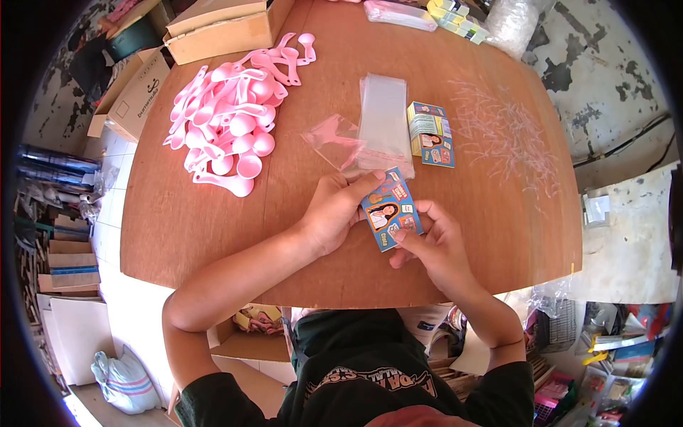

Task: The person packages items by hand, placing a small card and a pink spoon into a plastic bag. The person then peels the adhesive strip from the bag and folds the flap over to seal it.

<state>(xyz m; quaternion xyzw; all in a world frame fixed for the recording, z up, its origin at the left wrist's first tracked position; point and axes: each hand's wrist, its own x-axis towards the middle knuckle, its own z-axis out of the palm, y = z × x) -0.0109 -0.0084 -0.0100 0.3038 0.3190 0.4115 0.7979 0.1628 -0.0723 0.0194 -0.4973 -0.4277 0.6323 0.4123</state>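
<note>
A blue printed card (390, 208) with a cartoon figure on it is held between my two hands above the near part of the table. My left hand (340, 208) pinches its upper left edge with the thumb on top. At the lower right, my right hand (430, 242) grips the card between thumb and fingers. Just beyond lie a stack of clear plastic sleeves (383, 117) and a single clear bag (334, 142) with pink showing through it. A stack of similar blue cards (432, 135) stands right of the sleeves.
A heap of pink plastic scoops (231, 117) covers the table's left side. Thin clear plastic strips (509, 135) are scattered on the right. Along the far edge are a cardboard box (220, 32), a clear-wrapped bundle (400, 14) and small yellow-green boxes (457, 18).
</note>
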